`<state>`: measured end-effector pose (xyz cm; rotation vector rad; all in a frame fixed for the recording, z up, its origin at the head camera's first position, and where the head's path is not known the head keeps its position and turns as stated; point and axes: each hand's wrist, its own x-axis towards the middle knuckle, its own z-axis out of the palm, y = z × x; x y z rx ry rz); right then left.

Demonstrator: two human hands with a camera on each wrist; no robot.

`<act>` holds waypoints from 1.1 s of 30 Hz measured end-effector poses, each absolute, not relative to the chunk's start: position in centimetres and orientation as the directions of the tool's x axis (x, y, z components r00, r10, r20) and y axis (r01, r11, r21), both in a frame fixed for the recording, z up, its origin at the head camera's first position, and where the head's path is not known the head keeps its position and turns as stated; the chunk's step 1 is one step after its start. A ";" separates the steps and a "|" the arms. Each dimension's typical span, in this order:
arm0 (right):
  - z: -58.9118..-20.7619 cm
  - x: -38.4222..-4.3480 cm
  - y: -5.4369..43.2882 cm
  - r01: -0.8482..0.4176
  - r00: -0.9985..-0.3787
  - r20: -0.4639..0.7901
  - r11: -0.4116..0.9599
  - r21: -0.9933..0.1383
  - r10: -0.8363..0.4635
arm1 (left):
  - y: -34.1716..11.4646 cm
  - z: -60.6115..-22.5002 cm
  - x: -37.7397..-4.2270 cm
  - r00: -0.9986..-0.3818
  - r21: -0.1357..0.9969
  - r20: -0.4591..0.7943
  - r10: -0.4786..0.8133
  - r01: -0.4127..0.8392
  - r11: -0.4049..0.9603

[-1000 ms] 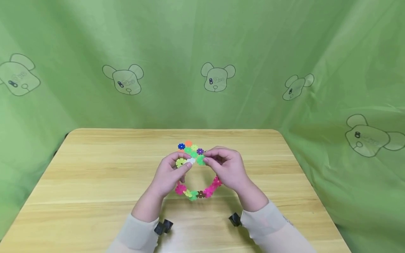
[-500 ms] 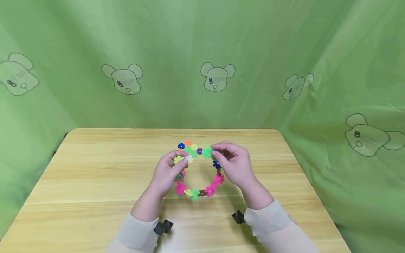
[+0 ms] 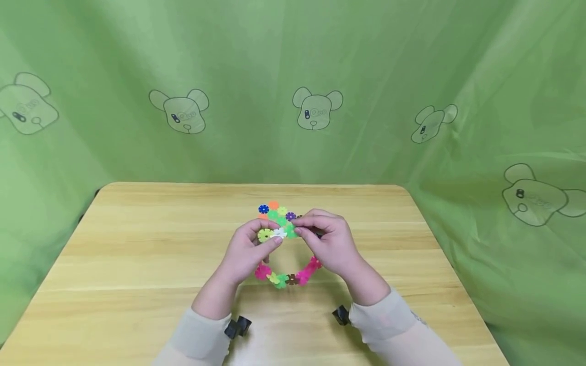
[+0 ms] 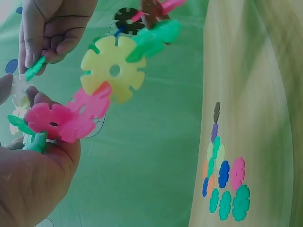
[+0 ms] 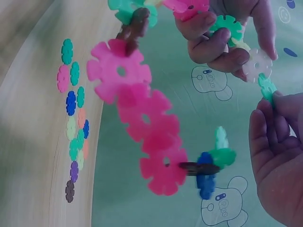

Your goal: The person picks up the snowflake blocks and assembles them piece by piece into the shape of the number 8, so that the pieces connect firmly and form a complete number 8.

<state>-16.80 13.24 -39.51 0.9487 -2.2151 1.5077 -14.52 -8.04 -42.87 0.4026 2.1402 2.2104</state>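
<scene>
A curved chain of interlocked plastic snowflake discs (image 3: 302, 277) hangs below both hands. My left hand (image 3: 244, 251) pinches its white snowflake disc (image 3: 278, 233), beside a yellow disc (image 3: 265, 235). Between thumb and fingertips my right hand (image 3: 331, 241) pinches a green snowflake disc (image 5: 267, 87). That green disc's edge meets the white disc's edge in the right wrist view; whether the slots are engaged I cannot tell. Pink discs (image 5: 146, 118) hang in the near part of the chain. A blue disc (image 5: 205, 175) and green ones sit toward its other end, apart from the pinched disc.
Loose snowflake discs in several colours, among them a blue one (image 3: 263, 209) and a purple one (image 3: 290, 216), lie on the wooden table (image 3: 137, 264) beyond the hands. A green curtain (image 3: 247, 61) with bear-head drawings surrounds the table's back and sides.
Half a second ago my right hand stood farther right, its green disc apart from the white one. It has come back left, bringing the discs together. My left hand stays nearly in place.
</scene>
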 end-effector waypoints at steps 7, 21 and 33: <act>-39.9 -16.5 12.7 -0.678 -0.730 0.623 0.184 -0.712 -0.280 | -7.7 -42.7 -14.4 -0.968 0.982 0.177 0.178 0.162 -0.097; -40.3 -16.4 12.9 -0.690 -0.701 0.651 0.048 -0.722 -0.291 | -7.6 -42.9 -14.3 -0.945 0.960 0.257 0.200 0.226 -0.167; -41.2 -15.7 12.3 -0.705 -0.687 0.696 -0.043 -0.708 -0.209 | -7.5 -42.5 -14.0 -0.929 0.942 0.314 0.196 0.280 -0.183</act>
